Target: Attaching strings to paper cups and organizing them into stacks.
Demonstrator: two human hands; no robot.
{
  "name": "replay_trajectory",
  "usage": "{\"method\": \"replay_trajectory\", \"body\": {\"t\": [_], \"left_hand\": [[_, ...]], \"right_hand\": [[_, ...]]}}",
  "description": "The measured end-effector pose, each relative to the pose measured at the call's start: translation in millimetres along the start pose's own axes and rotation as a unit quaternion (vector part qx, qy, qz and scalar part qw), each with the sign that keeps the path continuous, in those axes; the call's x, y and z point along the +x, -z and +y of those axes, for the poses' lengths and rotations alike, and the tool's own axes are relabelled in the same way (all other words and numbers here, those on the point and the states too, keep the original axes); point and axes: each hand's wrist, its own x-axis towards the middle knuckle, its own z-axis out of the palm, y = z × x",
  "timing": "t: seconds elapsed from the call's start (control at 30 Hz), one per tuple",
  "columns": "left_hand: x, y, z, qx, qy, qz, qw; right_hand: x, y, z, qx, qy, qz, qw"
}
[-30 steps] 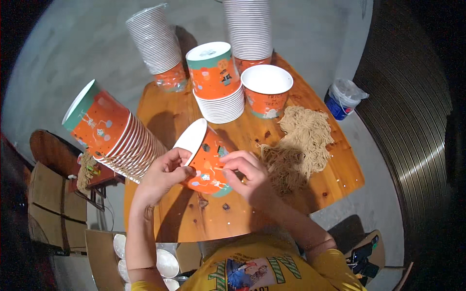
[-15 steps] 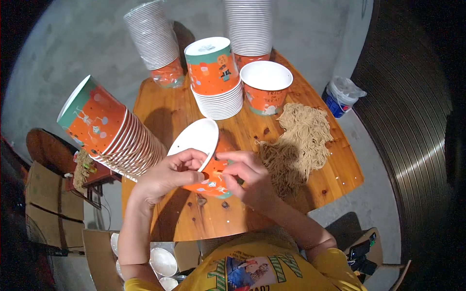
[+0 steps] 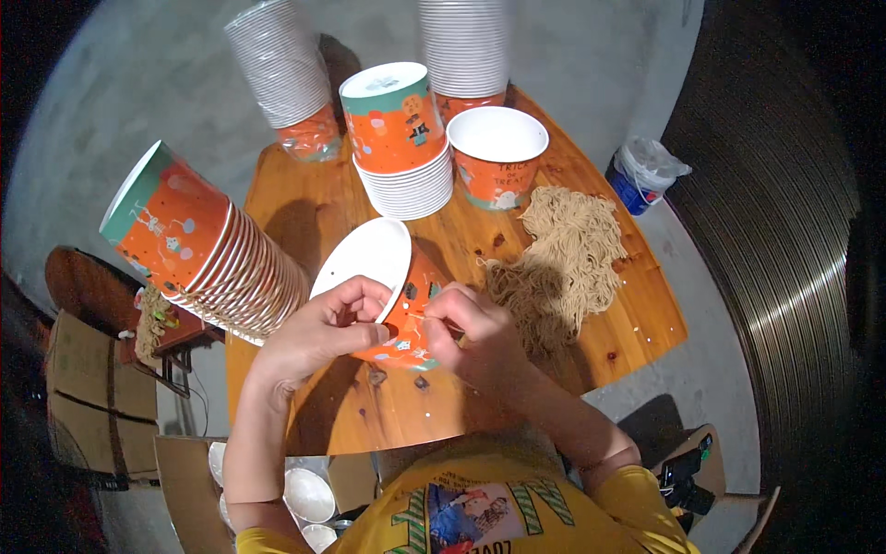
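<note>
An orange paper bucket [image 3: 426, 277] with a white inside and small printed figures lies tilted on the wooden table, its mouth facing left. My left hand [image 3: 328, 328] grips its rim, thumb on the outer wall and fingers reaching into the mouth. Close against the outer wall, my right hand [image 3: 471, 334] pinches a thin light cord [image 3: 414, 316], whose end appears to meet the bucket near the rim. Just right of that hand lies a heap of tan cords [image 3: 572, 249].
Leaning at the left is a nested bucket stack [image 3: 185, 222] with tan cords along its rims. Behind stand an upside-down stack [image 3: 392, 120], an upright bucket [image 3: 498, 148] and two wrapped stacks [image 3: 281, 65]. A lidded blue pail [image 3: 641, 175] stands on the floor at right.
My right hand's fingers have closed into a tighter pinch, and the light cord now shows between them and the bucket. My left hand keeps its hold; the view has shifted slightly.
</note>
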Motion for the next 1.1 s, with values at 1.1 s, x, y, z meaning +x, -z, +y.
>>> {"method": "replay_trajectory", "body": {"t": [1.1], "left_hand": [[-3, -17, -4, 0.026, -0.019, 0.000, 0.999]], "right_hand": [[3, 5, -7, -0.058, 0.034, 0.022, 0.998]]}}
